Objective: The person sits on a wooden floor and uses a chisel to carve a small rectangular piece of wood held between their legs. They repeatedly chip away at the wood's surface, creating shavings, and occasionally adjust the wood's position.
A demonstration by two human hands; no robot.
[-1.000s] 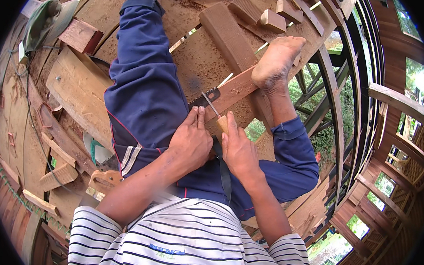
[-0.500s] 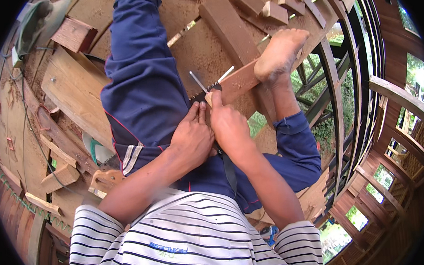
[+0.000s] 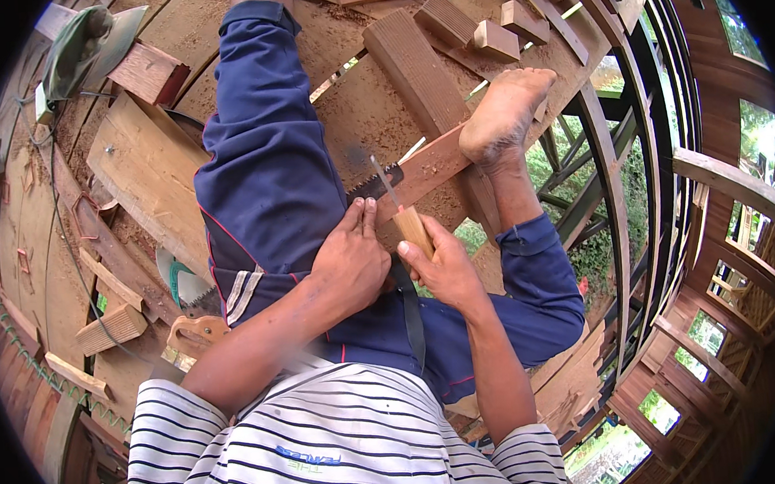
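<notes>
A dark saw blade (image 3: 375, 186) with its toothed edge up lies along a reddish wooden board (image 3: 436, 164), between my thigh and my bare foot (image 3: 511, 115). My left hand (image 3: 348, 258) grips the blade and the board together near my thigh, two fingers laid over them. In my right hand (image 3: 449, 269) is a thin metal file (image 3: 385, 180), held by its pale wooden handle (image 3: 414, 226). The file slants up across the saw teeth; I cannot tell whether it touches them. My foot bears on the far end of the board.
A thick brown beam (image 3: 412, 67) and several cut blocks (image 3: 495, 42) lie beyond the board. To the left are a saw's wooden handle (image 3: 196, 333), a green-marked toothed blade (image 3: 179, 279), a cap (image 3: 81, 52) and a cable (image 3: 57, 200). Gaps and dark framing (image 3: 634, 138) border the right.
My right hand has drawn back toward my body and turned, with the file coming nearer and more of its handle showing. The left hand stays on the saw blade.
</notes>
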